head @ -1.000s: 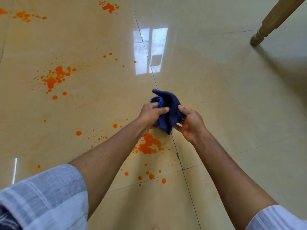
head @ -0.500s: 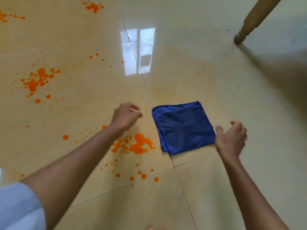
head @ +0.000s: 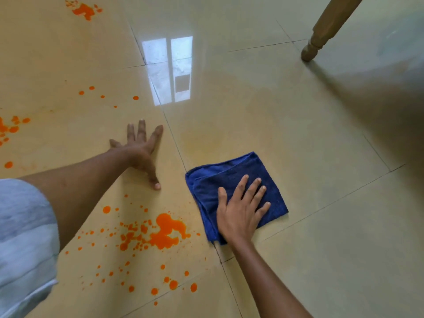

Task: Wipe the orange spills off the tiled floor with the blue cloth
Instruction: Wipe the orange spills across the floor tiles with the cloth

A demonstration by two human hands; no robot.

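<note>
Floor of glossy cream tile fills the scene, a wooden furniture leg standing at the far right and a window's reflection shining near the middle. Orange spills lie across the left half — the biggest splash close to the person, a further patch at the top and another at the left edge.

Half a second earlier the folded blue cloth lay alone on the tile with both hands lifted clear of it; now the right hand has come down flat on it, fingers straight and spread — a pressing hold, not a clenched grip. The left hand has dropped palm-down onto bare tile, fingers splayed, grasping nothing, likely as a brace.

That suggests wiping is about to begin, though no orange has yet been touched. The cloth sits under the right palm, just right of a grout line, with the biggest splash just beside it to the left and the other patches well apart.
</note>
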